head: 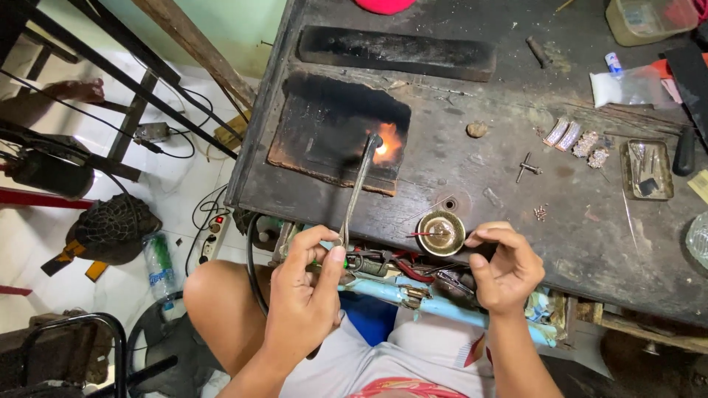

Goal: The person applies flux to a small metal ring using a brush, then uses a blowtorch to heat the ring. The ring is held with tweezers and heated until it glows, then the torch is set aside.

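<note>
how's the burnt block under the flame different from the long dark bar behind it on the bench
The burnt block is broad and roughly square, while the long dark bar is narrow and stretched across the workbench. The block has brown, ragged edges around a charred black middle; the bar is evenly dark with smoother edges. The torch in the left hand throws a flame onto the block; nothing touches the bar. Both lie flat on the bench.

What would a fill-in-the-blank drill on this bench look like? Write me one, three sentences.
1. The left hand grips a long metal torch whose tip burns with an orange ____.
2. The flame plays on a charred, ____ rectangular block.
3. The right hand pinches a thin red stick over a small round ____ dish.

Missing: flame; black; brass
</note>
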